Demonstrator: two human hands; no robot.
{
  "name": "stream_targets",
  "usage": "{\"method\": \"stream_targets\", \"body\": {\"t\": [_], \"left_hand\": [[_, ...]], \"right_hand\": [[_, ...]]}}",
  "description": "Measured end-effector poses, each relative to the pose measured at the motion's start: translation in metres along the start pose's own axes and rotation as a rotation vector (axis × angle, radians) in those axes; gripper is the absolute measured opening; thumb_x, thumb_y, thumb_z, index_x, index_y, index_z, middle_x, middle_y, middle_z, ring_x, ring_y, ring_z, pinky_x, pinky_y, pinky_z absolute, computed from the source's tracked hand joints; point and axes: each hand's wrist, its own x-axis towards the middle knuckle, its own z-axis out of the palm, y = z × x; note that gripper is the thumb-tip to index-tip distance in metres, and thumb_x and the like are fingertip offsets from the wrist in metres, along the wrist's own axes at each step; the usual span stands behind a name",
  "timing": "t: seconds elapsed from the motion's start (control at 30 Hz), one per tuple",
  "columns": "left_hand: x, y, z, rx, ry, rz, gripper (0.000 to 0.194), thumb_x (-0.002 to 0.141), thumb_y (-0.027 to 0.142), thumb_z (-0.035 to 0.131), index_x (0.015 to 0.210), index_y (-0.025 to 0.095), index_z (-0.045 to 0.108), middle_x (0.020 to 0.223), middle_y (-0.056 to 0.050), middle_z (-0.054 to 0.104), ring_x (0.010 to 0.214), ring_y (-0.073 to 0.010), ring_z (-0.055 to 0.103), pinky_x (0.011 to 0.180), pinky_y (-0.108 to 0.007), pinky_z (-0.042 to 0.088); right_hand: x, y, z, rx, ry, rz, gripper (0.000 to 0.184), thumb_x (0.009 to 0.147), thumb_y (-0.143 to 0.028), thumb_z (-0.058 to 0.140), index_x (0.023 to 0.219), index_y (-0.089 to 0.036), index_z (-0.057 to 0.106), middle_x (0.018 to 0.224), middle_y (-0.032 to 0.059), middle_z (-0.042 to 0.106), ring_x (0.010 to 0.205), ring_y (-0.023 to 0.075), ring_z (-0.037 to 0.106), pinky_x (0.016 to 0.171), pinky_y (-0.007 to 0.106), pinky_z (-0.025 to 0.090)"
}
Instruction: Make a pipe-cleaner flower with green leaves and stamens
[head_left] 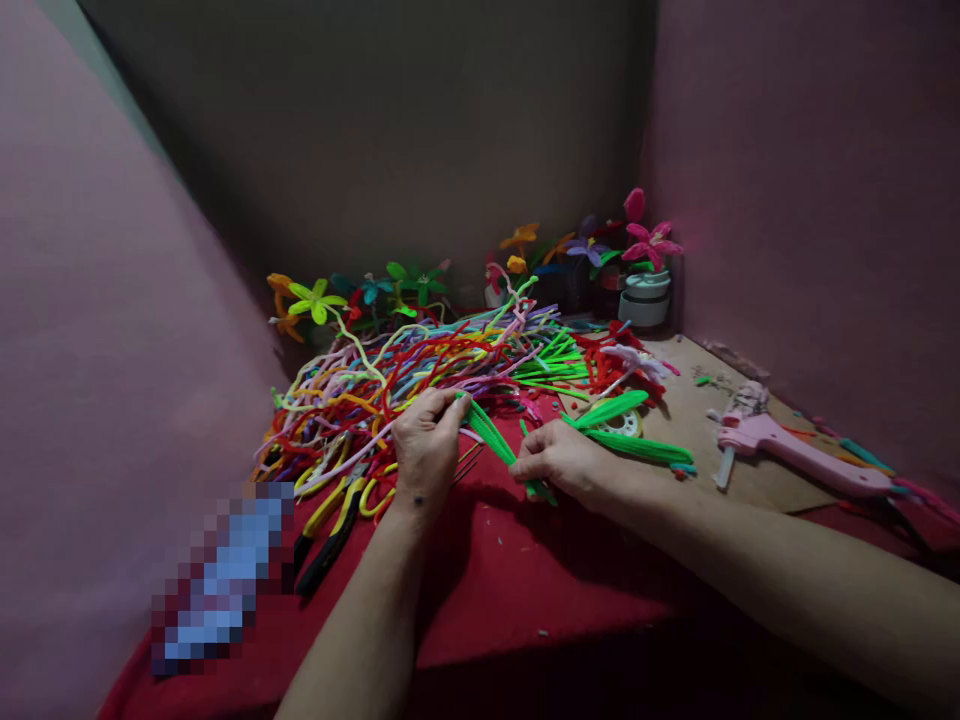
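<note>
My left hand (426, 445) is closed on the upper end of a green pipe cleaner (491, 437) that slants down to the right. My right hand (559, 462) pinches the same green pipe cleaner at its lower end. Both hands hover over the red cloth (495, 580), just in front of a big tangled pile of coloured pipe cleaners (420, 375). Folded green pipe-cleaner leaf shapes (634, 430) lie right of my right hand, over a white spool (621, 424).
A pink glue gun (795, 455) rests on brown cardboard (697, 420) at the right. Yellow-handled pliers (330, 525) and yellow scissors lie at the left. Finished pipe-cleaner flowers (585, 250) stand along the back wall, beside white tape rolls (645, 298). Walls close in on three sides.
</note>
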Motion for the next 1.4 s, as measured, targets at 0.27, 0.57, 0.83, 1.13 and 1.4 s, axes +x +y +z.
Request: {"method": "stream_targets", "body": {"t": [0.27, 0.57, 0.83, 1.13, 1.4], "left_hand": [[0.0, 0.002, 0.0, -0.524, -0.38, -0.443, 0.027, 0.068, 0.037, 0.064, 0.083, 0.015, 0.06, 0.046, 0.01, 0.025, 0.038, -0.0033, 0.021, 0.039, -0.018, 0.019], [-0.001, 0.001, 0.005, -0.167, -0.328, -0.325, 0.03, 0.065, 0.037, 0.064, 0.054, 0.015, 0.046, 0.043, 0.008, 0.034, 0.039, -0.0041, 0.025, 0.04, -0.02, 0.018], [-0.004, 0.006, 0.007, -0.255, -0.402, -0.439, 0.027, 0.066, 0.036, 0.063, 0.058, 0.017, 0.045, 0.042, 0.008, 0.033, 0.036, -0.0043, 0.023, 0.037, -0.02, 0.017], [-0.001, -0.003, 0.01, -0.006, -0.376, -0.177, 0.025, 0.067, 0.034, 0.062, 0.057, 0.014, 0.049, 0.053, 0.005, 0.043, 0.049, -0.0062, 0.035, 0.046, -0.019, 0.028], [0.006, -0.007, 0.005, -0.229, -0.077, -0.297, 0.025, 0.065, 0.037, 0.064, 0.064, 0.014, 0.053, 0.044, 0.008, 0.039, 0.037, -0.0038, 0.03, 0.036, -0.017, 0.023]], "right_hand": [[-0.005, -0.005, 0.0, -0.027, 0.021, -0.044, 0.017, 0.061, -0.014, 0.056, 0.047, -0.014, 0.047, 0.036, -0.0041, 0.045, 0.031, 0.0054, 0.036, 0.035, 0.019, 0.025], [0.001, -0.001, -0.003, -0.261, 0.116, -0.149, 0.019, 0.064, -0.015, 0.055, 0.048, -0.015, 0.046, 0.042, -0.004, 0.042, 0.039, 0.0053, 0.036, 0.04, 0.019, 0.024], [-0.001, -0.003, -0.005, -0.334, 0.135, -0.196, 0.018, 0.065, -0.016, 0.054, 0.048, -0.015, 0.046, 0.044, -0.0034, 0.045, 0.043, 0.0064, 0.04, 0.043, 0.019, 0.027], [0.003, 0.001, -0.005, -0.119, 0.047, -0.137, 0.015, 0.062, -0.015, 0.053, 0.048, -0.015, 0.047, 0.039, -0.0039, 0.047, 0.034, 0.006, 0.04, 0.037, 0.018, 0.028], [0.003, 0.003, -0.006, 0.085, -0.037, -0.087, 0.014, 0.059, -0.016, 0.057, 0.048, -0.014, 0.049, 0.036, -0.004, 0.047, 0.029, 0.0053, 0.037, 0.032, 0.018, 0.026]]}}
